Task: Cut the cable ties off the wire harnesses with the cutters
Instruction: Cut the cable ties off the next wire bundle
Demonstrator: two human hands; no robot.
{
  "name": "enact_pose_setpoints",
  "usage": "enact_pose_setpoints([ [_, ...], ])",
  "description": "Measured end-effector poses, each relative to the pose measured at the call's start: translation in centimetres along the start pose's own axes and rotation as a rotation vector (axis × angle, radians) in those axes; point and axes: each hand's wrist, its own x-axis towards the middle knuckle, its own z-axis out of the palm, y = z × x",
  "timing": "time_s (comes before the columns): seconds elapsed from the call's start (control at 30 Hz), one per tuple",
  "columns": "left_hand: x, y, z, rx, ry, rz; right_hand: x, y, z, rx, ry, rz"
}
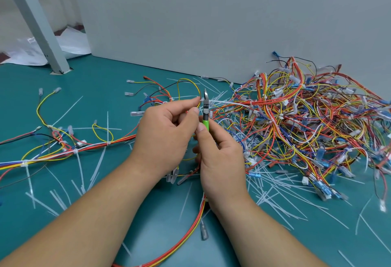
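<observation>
My right hand (220, 156) grips green-handled cutters (205, 110), jaws pointing up and away at mid-table. My left hand (167, 131) pinches a wire harness (190, 230) of red, orange and yellow wires right beside the jaws. A white cable tie (228, 102) on that harness meets the cutter tip and its tail trails right. The held harness loops down between my forearms toward the near edge. A large tangled heap of harnesses (306, 123) lies to the right. Another harness (63, 150) with white ties stretches across the left.
Several cut white tie strips (281, 190) litter the green tabletop (118, 192), mostly right and front. A grey wall panel (211, 23) stands close behind. A grey post (40, 23) rises at the back left, with white plastic sheeting (72, 44) behind it.
</observation>
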Motion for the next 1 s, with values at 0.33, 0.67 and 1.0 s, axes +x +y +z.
enact_pose_setpoints([
  [0.33,0.03,0.17,0.02,-0.019,-0.006,-0.002,-0.05,-0.24,0.01,0.002,-0.004,-0.023],
  [0.67,-0.14,0.32,0.08,-0.024,-0.031,0.014,-0.06,-0.34,0.02,-0.041,0.019,-0.025],
  [1.0,-0.10,0.44,0.14,-0.050,-0.031,0.013,0.06,-0.04,0.04,-0.027,0.027,-0.002],
])
